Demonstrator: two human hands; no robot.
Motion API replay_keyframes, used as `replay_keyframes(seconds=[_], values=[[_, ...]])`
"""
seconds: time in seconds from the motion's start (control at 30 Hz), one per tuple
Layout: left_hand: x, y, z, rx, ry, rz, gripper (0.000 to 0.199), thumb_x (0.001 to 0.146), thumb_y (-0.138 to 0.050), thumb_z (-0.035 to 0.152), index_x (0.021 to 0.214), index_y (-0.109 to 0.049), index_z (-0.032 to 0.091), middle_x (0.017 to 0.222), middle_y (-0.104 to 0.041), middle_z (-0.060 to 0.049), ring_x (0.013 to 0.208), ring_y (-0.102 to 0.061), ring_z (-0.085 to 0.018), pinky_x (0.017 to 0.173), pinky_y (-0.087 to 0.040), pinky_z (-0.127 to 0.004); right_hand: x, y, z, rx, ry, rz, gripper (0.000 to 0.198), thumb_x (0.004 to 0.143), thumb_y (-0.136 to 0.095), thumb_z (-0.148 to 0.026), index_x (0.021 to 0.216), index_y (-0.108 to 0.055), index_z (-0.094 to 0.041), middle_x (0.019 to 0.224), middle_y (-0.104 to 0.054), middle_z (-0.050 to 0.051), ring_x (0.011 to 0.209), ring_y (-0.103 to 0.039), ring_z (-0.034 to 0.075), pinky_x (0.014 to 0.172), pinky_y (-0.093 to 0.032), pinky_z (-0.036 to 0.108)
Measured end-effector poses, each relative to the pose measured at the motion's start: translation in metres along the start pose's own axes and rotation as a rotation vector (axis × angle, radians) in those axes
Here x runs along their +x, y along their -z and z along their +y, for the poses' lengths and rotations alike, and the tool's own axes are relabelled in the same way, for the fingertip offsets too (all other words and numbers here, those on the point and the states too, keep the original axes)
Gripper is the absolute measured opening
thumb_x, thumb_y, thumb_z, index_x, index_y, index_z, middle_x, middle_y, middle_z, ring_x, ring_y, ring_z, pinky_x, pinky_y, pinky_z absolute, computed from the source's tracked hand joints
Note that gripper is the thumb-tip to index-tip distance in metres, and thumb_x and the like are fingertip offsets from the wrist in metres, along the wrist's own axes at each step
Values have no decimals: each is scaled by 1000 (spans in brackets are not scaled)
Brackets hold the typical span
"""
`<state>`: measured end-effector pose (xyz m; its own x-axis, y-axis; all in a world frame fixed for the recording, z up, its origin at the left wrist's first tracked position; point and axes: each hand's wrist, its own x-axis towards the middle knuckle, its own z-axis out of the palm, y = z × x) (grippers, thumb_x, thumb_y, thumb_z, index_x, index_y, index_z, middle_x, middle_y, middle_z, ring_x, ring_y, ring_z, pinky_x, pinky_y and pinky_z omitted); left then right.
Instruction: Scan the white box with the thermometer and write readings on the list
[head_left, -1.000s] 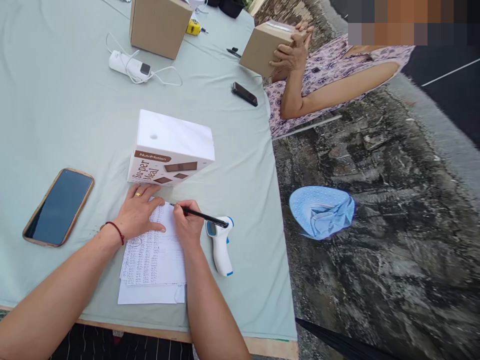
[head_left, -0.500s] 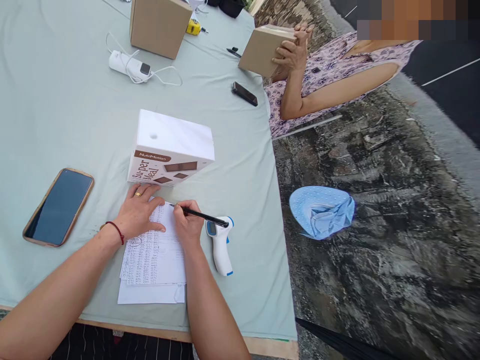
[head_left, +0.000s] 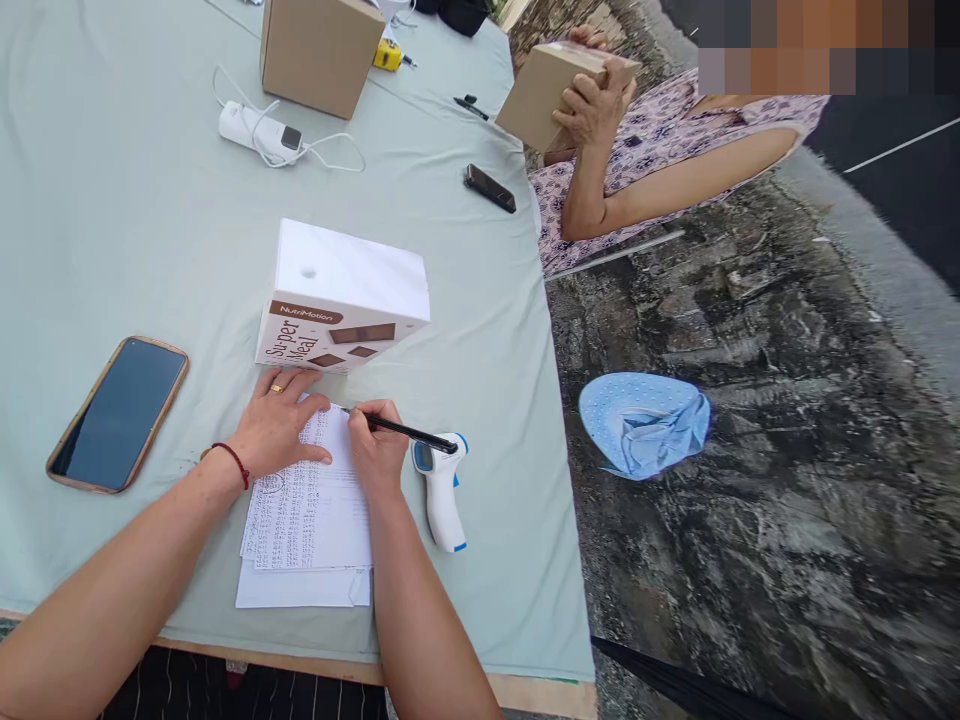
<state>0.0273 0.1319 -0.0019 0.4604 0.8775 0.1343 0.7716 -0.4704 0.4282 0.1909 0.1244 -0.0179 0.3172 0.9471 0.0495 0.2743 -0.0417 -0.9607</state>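
Note:
My right hand [head_left: 376, 448] grips a black pen [head_left: 412, 432], its tip down at the upper part of a sheet of paper [head_left: 337, 530]. Columns of handwritten figures cover much of the sheet, which lies on other papers. Flat on the sheet's upper left, my left hand [head_left: 281, 425] has its fingers spread, with the fingertips at the foot of a white and brown NutriMotion box [head_left: 349, 275]. A white and blue infrared thermometer [head_left: 442, 500] lies just right of my right hand, under the pen's back end. To the left rests a smartphone [head_left: 118, 415] in a brown case.
Across the table [head_left: 510, 590], a person holds a cardboard box [head_left: 544, 100]. Farther back are another cardboard box [head_left: 322, 50], a white device with a cable [head_left: 259, 132], a yellow tape measure [head_left: 387, 55] and a black device [head_left: 490, 188]. A blue hat [head_left: 645, 425] lies on the ground.
The other person's cardboard box has shifted a little right and tilted, and their hands have moved on it. My hands and the pen have hardly moved.

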Motion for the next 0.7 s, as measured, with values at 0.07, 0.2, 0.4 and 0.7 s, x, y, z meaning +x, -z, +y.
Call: replay_keyframes(seconds=[0.07, 0.2, 0.4, 0.7], values=[[0, 0, 0, -2, 4, -3, 62, 61, -87, 54, 109, -66, 22, 143, -53, -15, 133, -47, -35, 113, -31, -57, 0, 0, 1, -2, 7, -1, 11, 68, -52, -33, 63, -51, -23, 57, -50, -6, 57, -44, 13, 57, -38, 28], [0, 1, 1, -16, 14, -14, 62, 61, -87, 53, 109, -66, 22, 144, -53, -16, 134, -47, -35, 114, -30, -58, 0, 0, 1, -7, 33, 8, 10, 69, -52, -31, 64, -50, -23, 57, -49, -6, 57, -44, 13, 56, -38, 27], [0, 0, -1, -34, 1, -4, 60, 61, -86, 53, 108, -66, 22, 144, -52, -15, 133, -46, -36, 113, -31, -60, -2, 1, 4, -27, 99, 113, 14, 78, -54, -36, 74, -53, -22, 67, -56, -3, 63, -51, 14, 61, -43, 28], [0, -2, -2, -118, -4, 175, 31, 72, -79, 44, 77, -59, 21, 118, -67, -11, 112, -60, -30, 98, -47, -51, 10, 30, 26, -317, 485, -79, 34, 92, -41, -21, 118, -63, -24, 109, -61, 9, 104, -60, 21, 91, -50, 41]])
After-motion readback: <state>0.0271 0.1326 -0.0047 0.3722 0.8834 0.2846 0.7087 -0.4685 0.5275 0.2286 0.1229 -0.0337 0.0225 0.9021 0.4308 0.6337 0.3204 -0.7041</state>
